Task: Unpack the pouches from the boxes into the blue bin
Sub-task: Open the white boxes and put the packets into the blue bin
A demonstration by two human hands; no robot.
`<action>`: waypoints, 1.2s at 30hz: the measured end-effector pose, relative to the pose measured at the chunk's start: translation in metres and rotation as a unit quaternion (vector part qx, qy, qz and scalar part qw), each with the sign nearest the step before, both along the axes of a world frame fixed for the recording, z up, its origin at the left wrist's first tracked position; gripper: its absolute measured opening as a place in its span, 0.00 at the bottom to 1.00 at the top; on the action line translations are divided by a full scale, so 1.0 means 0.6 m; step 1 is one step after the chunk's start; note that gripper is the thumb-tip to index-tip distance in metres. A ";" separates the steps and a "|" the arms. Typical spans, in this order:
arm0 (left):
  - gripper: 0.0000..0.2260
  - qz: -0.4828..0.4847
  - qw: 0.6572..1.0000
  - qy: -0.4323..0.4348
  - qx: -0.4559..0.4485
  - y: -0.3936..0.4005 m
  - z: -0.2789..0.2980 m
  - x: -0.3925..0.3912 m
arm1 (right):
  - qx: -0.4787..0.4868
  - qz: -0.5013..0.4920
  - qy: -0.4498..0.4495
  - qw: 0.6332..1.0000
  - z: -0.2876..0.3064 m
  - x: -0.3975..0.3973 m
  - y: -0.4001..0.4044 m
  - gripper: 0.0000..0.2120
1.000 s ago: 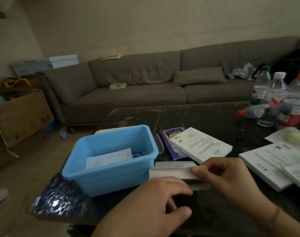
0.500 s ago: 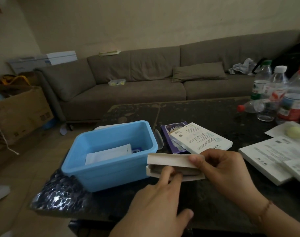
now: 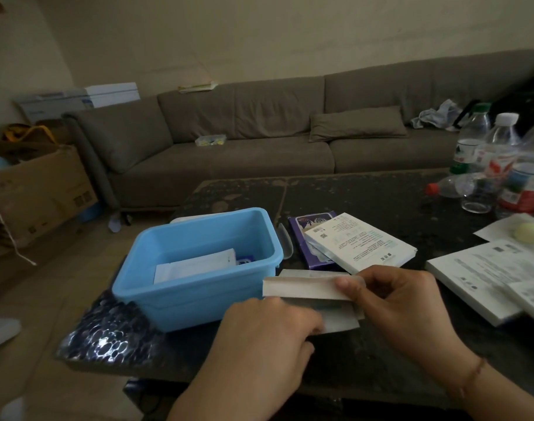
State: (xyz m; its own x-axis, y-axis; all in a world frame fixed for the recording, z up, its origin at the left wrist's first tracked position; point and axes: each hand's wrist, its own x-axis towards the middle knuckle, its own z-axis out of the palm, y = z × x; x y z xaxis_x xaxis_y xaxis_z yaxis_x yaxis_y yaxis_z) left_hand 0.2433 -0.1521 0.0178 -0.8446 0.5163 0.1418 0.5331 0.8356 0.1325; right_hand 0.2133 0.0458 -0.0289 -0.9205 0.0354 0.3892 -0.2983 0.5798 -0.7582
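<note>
We hold the open box (image 3: 305, 288) just right of the blue bin (image 3: 198, 302); right hand (image 3: 402, 302) pinches its flap, left hand (image 3: 265, 335) curls into the opening, grip hidden; one pouch (image 3: 195, 264) already binned; next, slide contents out leftward.

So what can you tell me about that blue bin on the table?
The blue bin is a rectangular tub, seemingly plastic, with sloping walls, rounded corners and a rolled rim. It stands upright and open-topped near the left front corner of the dark table. Inside lies a flat white pouch, with something small and dark blue beside it, too hidden to identify. The open white box held in the hands sits just off its right front corner; whether they touch is unclear. No hand touches the bin.
</note>
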 end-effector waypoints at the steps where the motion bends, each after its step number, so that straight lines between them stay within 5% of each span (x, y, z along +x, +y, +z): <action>1: 0.13 -0.011 1.000 0.029 0.005 -0.003 -0.002 -0.001 | 0.002 0.002 -0.003 1.000 0.000 0.000 0.000 0.17; 5: 0.11 -0.066 0.996 0.052 0.009 -0.026 -0.004 -0.011 | 0.000 0.009 -0.006 1.000 -0.002 0.002 -0.002 0.18; 13: 0.11 -0.074 0.964 0.078 0.243 -0.114 0.055 0.014 | 0.098 0.071 0.032 0.992 -0.007 0.016 0.010 0.18; 18: 0.11 -0.076 0.854 -0.013 0.515 -0.166 0.051 0.005 | 0.323 0.212 0.007 0.922 -0.039 0.021 0.024 0.17; 21: 0.08 -0.047 0.761 -0.105 0.639 -0.186 0.033 -0.008 | 0.341 0.270 -0.067 0.898 -0.022 0.022 0.011 0.23; 24: 0.11 -0.035 0.720 -0.135 0.679 -0.182 0.030 -0.016 | 0.250 0.247 -0.089 0.932 0.021 0.036 -0.016 0.24; 26: 0.08 -0.022 0.713 -0.120 0.690 -0.179 0.030 -0.022 | 0.066 0.206 -0.134 0.967 0.040 0.045 -0.054 0.22; 30: 0.10 -0.012 0.705 -0.112 0.700 -0.183 0.026 -0.033 | -0.191 0.202 -0.268 0.922 0.038 0.022 -0.128 0.38; 34: 0.19 -0.001 0.681 -0.111 0.724 -0.202 0.032 -0.033 | -0.353 0.209 -0.289 0.865 0.069 -0.008 -0.150 0.29; 36: 0.16 0.064 0.682 -0.078 0.724 -0.210 0.033 -0.038 | -0.348 0.213 -0.258 0.876 0.084 -0.022 -0.154 0.25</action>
